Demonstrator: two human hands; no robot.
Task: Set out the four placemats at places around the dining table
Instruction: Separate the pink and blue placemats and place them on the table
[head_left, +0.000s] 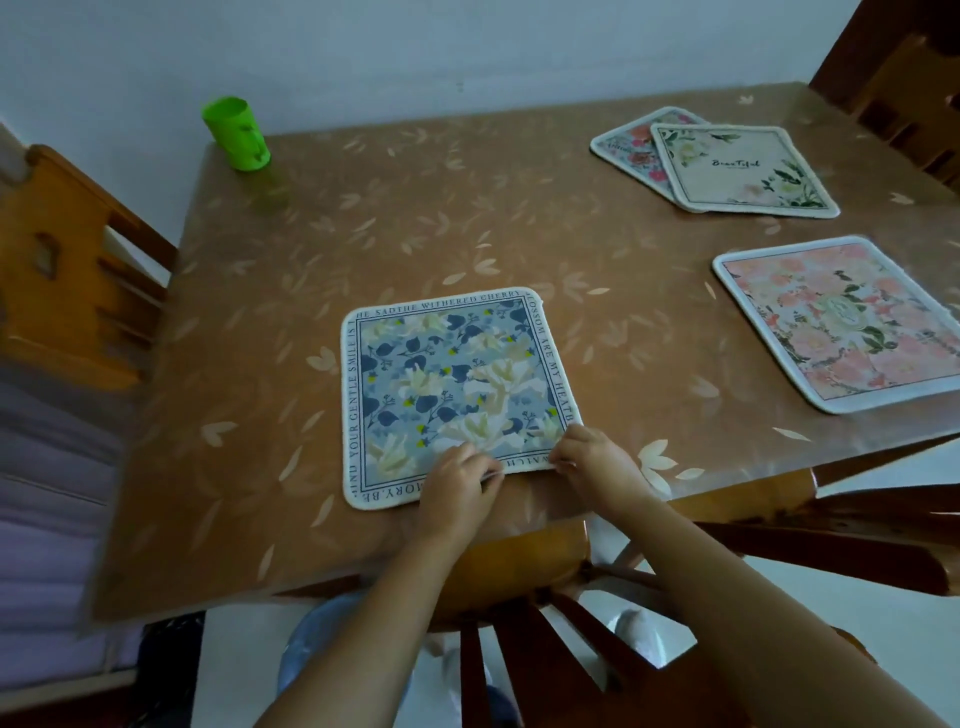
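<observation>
Fronting blue placemat (457, 384): chair back (524, 571); green cup (236, 134) far-left, pink placemat (841, 325) right

Pretty dim overall, flat indoor light with a bluish cast and only soft shadows. The glossy table cover (415, 234) has a soft sheen toward the far side, and the green cup (236, 134) leaves a faint reflection on it. The wide-angle lens bends the edges a lot, and the chair (67, 270) on the left is smeared. Lettering on the blue placemat (457, 384) in the middle reads fine.
</observation>
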